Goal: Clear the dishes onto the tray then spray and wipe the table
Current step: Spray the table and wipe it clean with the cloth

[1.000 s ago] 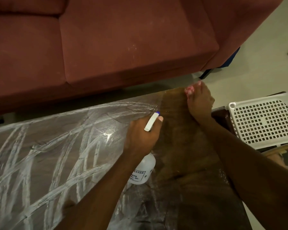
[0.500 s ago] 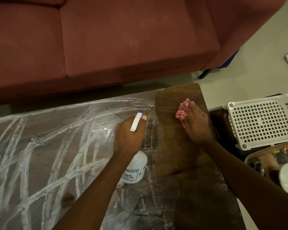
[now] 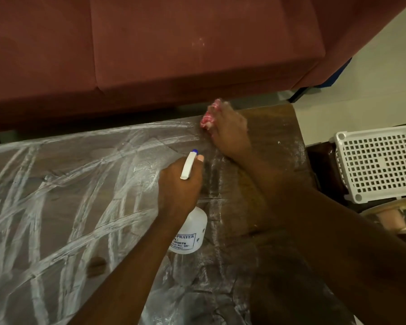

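Note:
The dark wooden table (image 3: 263, 184) fills the lower view, its left part streaked white with wet wipe marks. My left hand (image 3: 178, 186) grips the head of a white spray bottle (image 3: 190, 233) with a blue nozzle tip, held over the table's middle. My right hand (image 3: 230, 130) presses a bunched red and white cloth (image 3: 208, 119) on the table near its far edge, a little beyond and to the right of the bottle. My right forearm crosses the table's right part.
A dark red sofa (image 3: 174, 55) runs along the far side of the table. A white perforated plastic basket (image 3: 377, 163) sits to the right of the table's end. Pale floor (image 3: 373, 90) shows at the upper right.
My right hand with the cloth has swept from the table's far right corner toward the near side, then back to the far edge further left. The left hand with the bottle stays roughly in place.

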